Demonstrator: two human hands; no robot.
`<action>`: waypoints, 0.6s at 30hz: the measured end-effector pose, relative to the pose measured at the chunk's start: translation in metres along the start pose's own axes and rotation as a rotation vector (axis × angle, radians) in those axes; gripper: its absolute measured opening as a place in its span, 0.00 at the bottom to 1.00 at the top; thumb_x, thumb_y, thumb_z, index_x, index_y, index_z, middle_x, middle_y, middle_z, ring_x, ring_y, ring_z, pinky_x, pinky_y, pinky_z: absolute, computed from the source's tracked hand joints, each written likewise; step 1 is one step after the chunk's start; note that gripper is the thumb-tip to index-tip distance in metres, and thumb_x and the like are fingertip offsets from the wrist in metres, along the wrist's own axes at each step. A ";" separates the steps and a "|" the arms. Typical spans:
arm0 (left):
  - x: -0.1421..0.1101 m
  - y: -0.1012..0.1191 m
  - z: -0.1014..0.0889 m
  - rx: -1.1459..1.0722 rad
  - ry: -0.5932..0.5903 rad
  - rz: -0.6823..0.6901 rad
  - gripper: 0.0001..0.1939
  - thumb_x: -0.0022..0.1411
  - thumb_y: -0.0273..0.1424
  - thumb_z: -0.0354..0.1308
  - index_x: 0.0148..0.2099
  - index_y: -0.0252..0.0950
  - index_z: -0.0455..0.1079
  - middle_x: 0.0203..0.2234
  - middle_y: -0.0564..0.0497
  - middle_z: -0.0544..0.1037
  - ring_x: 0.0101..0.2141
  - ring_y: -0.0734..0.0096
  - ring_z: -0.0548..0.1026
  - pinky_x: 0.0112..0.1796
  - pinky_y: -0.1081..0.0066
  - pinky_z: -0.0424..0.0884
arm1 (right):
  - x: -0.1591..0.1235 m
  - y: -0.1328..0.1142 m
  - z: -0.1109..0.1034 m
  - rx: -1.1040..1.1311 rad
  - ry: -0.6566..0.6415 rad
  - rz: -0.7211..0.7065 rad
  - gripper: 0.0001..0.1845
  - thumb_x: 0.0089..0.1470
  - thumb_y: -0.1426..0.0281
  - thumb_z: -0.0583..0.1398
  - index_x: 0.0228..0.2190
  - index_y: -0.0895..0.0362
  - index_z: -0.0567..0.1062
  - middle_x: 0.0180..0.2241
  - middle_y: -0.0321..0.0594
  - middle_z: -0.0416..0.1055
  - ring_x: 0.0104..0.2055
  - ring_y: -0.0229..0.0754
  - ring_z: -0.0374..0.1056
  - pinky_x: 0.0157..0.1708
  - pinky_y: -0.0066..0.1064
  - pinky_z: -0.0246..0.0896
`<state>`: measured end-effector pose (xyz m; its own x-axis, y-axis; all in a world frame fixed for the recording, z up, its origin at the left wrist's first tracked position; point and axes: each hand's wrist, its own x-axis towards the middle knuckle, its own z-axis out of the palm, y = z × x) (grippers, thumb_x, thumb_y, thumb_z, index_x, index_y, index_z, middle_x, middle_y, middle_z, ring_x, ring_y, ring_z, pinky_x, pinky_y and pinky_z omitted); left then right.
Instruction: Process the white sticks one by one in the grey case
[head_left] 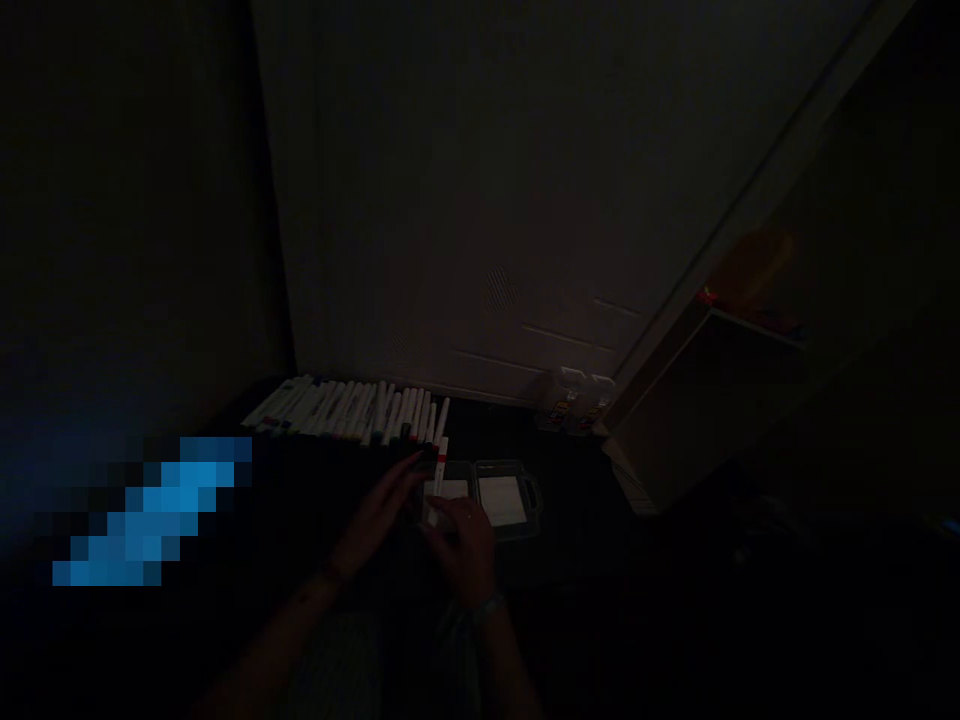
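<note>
The picture is very dark. A white marker with a red band (pixel 442 450) stands out above an open clear plastic case (pixel 533 500). My right hand (pixel 466 540) has its fingers closed at the marker's lower end. To the left, my left hand (pixel 391 490) reaches forward with fingers stretched out beside the case's left edge; its fingertips come close to the marker. White square inserts, one of them the right insert (pixel 502 500), lie in the two halves of the case. My right hand partly covers the left half.
A row of several white markers (pixel 345 410) lies along the wall at the back left of the dark table. Two clear packages (pixel 576 402) stand at the back right. Beyond them is a box-like cabinet (pixel 675 400). A blue pixelated patch covers the left side.
</note>
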<state>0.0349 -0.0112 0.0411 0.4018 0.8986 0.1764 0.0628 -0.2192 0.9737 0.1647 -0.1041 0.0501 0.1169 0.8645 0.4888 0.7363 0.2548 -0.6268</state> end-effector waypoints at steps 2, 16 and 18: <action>0.000 -0.002 0.001 -0.036 0.010 -0.015 0.29 0.57 0.43 0.46 0.58 0.38 0.53 0.46 0.47 0.72 0.40 0.69 0.72 0.45 0.66 0.65 | -0.001 0.000 0.002 -0.008 -0.067 -0.032 0.18 0.50 0.65 0.59 0.45 0.47 0.68 0.39 0.35 0.70 0.42 0.39 0.63 0.43 0.32 0.57; -0.001 -0.001 0.002 0.019 0.047 0.088 0.23 0.58 0.40 0.46 0.54 0.38 0.60 0.49 0.50 0.69 0.50 0.67 0.65 0.53 0.65 0.57 | -0.001 -0.001 0.002 0.103 -0.067 -0.039 0.10 0.52 0.69 0.56 0.39 0.52 0.71 0.37 0.36 0.70 0.42 0.39 0.63 0.42 0.31 0.57; 0.000 -0.007 0.000 0.100 0.118 0.121 0.21 0.58 0.39 0.46 0.52 0.38 0.63 0.48 0.50 0.69 0.51 0.67 0.63 0.54 0.63 0.54 | -0.002 -0.001 0.002 0.118 -0.041 -0.029 0.10 0.52 0.70 0.55 0.39 0.52 0.71 0.37 0.37 0.70 0.42 0.38 0.63 0.42 0.32 0.57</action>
<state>0.0342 -0.0090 0.0344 0.3023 0.9004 0.3129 0.1131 -0.3598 0.9261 0.1622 -0.1050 0.0489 0.0672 0.8725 0.4840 0.6549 0.3274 -0.6812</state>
